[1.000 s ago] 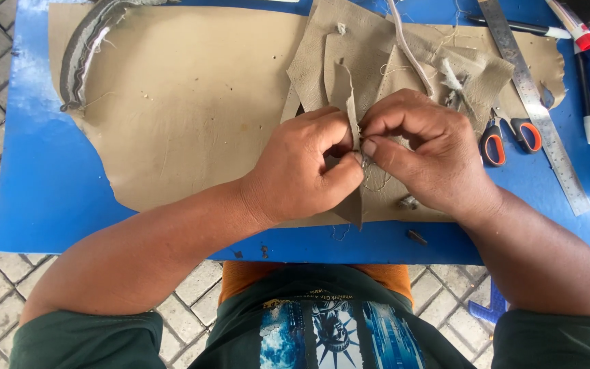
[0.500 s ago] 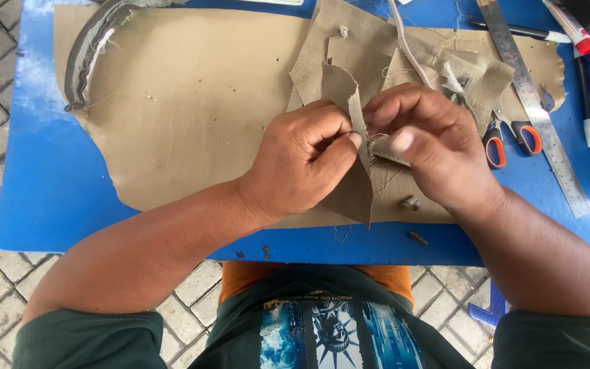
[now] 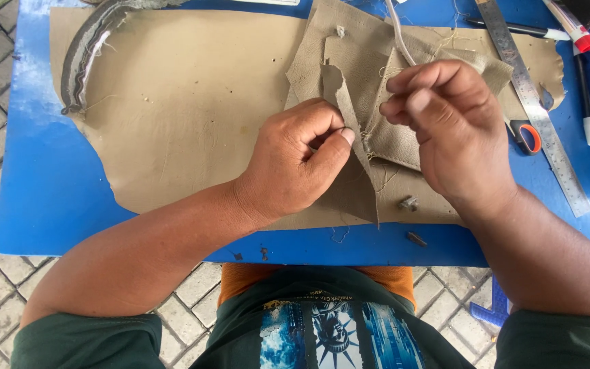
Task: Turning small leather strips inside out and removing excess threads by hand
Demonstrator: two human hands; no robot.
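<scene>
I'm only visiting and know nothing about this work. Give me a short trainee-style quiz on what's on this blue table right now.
1. True or false: the left hand pinches a tan leather strip.
2. What lies beside the steel ruler: A hammer, B orange-handled scissors, C a cup?
3. Fill in: the big tan leather sheet lies on a ____ table.

Key: 1 true. 2 B. 3 blue. The right hand holds its fingertips pinched together above the leather pieces.

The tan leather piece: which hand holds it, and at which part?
The left hand pinches the tan leather piece at its narrow upright strip, between thumb and forefinger. The right hand pinches something beside it; what exactly cannot be told.
</scene>
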